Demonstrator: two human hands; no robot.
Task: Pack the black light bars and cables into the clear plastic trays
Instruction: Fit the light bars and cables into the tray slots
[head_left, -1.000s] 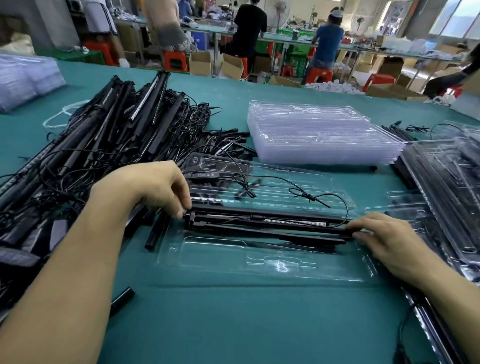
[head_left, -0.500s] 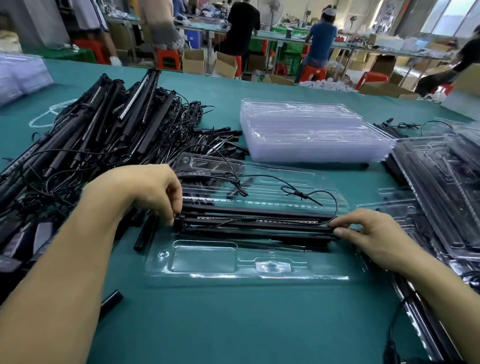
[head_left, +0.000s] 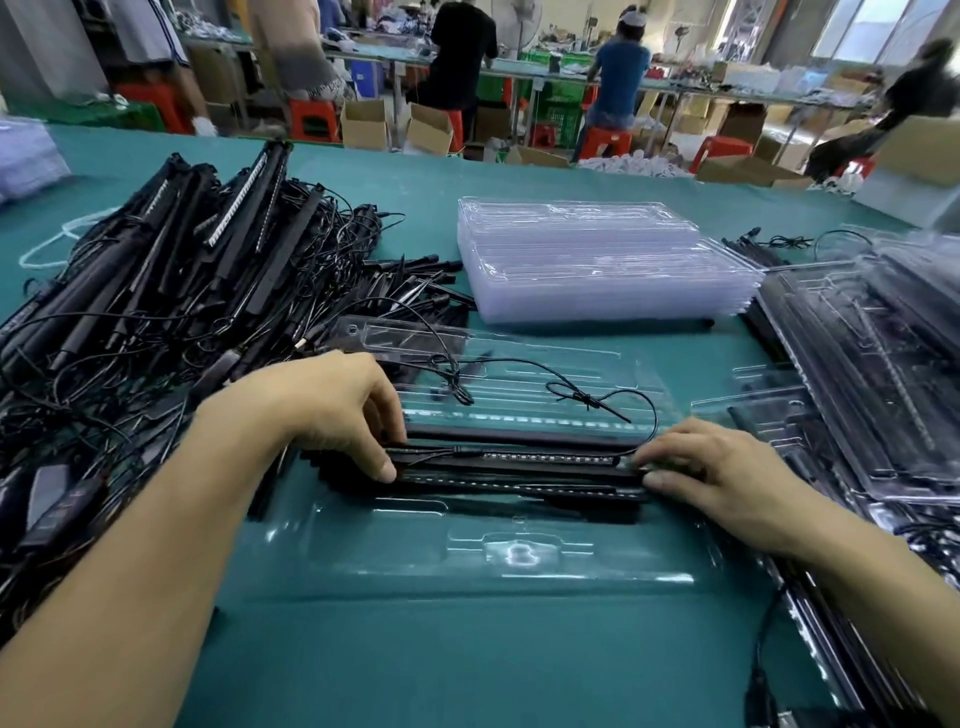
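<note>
Teal table with light-bar heap, open tray, tray stack

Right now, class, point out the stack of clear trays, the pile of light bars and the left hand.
stack of clear trays (head_left: 597, 260), head view, top tray's middle.
pile of light bars (head_left: 156, 291), head view, a bar mid-pile.
left hand (head_left: 332, 410), head view, back of the hand.
</note>
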